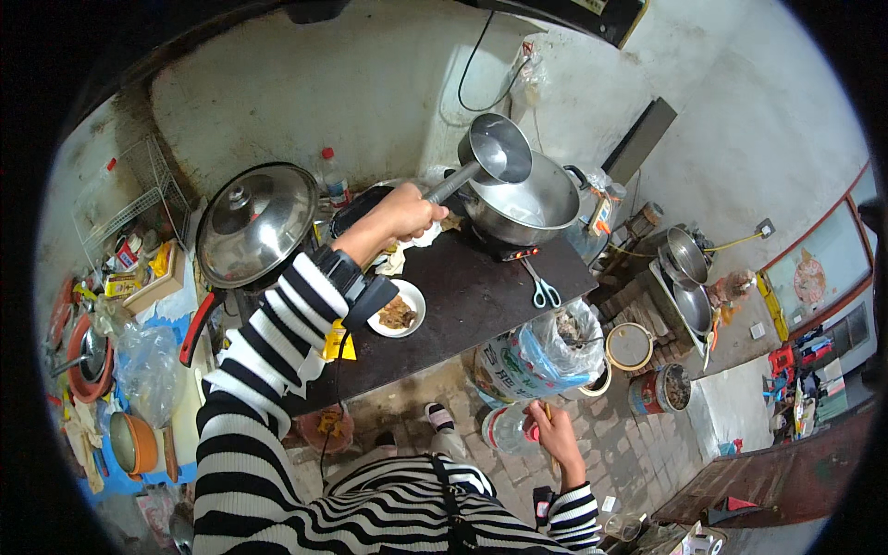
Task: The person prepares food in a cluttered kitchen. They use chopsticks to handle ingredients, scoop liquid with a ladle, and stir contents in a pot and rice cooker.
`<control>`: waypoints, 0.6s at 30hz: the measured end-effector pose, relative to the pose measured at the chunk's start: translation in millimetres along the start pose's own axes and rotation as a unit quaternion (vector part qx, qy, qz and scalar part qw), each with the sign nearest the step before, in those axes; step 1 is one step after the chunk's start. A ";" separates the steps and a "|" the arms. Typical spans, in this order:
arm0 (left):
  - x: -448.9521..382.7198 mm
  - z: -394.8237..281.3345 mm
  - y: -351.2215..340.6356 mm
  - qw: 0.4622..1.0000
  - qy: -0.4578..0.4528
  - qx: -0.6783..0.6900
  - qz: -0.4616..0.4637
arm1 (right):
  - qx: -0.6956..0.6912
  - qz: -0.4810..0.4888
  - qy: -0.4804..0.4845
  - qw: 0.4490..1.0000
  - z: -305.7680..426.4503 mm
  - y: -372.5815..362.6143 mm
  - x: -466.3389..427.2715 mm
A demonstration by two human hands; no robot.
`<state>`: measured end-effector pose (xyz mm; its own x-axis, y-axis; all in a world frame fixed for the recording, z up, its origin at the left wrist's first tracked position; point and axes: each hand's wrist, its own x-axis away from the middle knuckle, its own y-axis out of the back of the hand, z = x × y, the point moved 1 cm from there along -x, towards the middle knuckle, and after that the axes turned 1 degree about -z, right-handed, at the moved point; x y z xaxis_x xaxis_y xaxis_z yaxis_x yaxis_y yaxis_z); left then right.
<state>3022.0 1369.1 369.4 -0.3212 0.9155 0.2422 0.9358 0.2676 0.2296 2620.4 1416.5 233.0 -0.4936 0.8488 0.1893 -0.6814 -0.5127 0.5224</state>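
My left hand (409, 215) grips the grey handle of a metal ladle (496, 149). The ladle's deep bowl is held above the near-left rim of a steel pot (555, 208), where some pale liquid shows at the bottom. Beneath the pot is an electric cooker (517, 253) with lit red indicators. My right hand (558, 437) is low by my body, closed around thin wooden sticks (553, 461) that look like chopsticks. A clear plastic bottle (506, 430) with a pink cap appears just beside it; whether they touch is unclear.
Scissors (544, 291) and a white bowl of brown food (399, 312) lie on the dark table (458, 312). A lidded pan (257, 222) stands left, its red handle jutting forward. A bag-lined bin (527, 361) stands by the table's front edge. Bricks (628, 298) are stacked at right.
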 end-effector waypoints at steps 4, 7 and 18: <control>-53.8 -2.9 -15.6 0.996 0.011 -0.075 -0.043 | -0.005 -0.006 0.049 0.999 -15.6 23.3 -49.8; -88.1 1.8 -23.6 0.982 0.012 -0.174 -0.069 | -0.024 -0.014 0.042 0.999 -31.6 45.0 -83.6; -110.8 -10.6 -39.9 0.826 -0.082 -0.518 -0.209 | -0.012 0.076 0.047 0.996 -39.5 78.7 -173.5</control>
<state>3018.7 1253.8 343.4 -0.4805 0.8597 -0.1735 0.0949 0.2477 0.9642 2631.0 1223.7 208.4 -0.6395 0.7463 0.1847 -0.6075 -0.6378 0.4735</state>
